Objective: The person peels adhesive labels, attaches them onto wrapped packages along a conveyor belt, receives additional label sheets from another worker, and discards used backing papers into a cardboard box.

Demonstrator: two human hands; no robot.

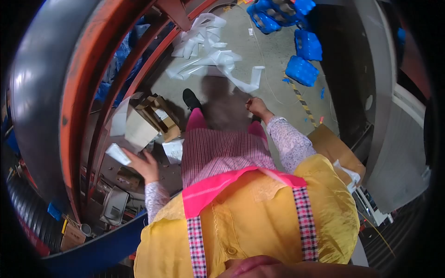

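At the left, my left hand (143, 166) holds the end of a small white rectangular piece (117, 154) with faint marks on it. Its thumb and some fingers stand partly apart. My right hand (258, 107) hangs in front of my body with its fingers curled in. Whether anything sits inside that curl is hidden. Beyond it on the floor lies a loose heap of white strips (222, 60). An opened cardboard box (160, 116) stands ahead of my left hand, with a white box (173, 150) nearer my skirt.
An orange-red metal frame (76, 97) and a large dark roller (41, 92) rise on the left. Blue-wrapped packs (302, 71) lie at the far right, near yellow-black floor tape (303, 104). A cardboard sheet (336, 153) and grey machine housing (401, 157) are at my right.
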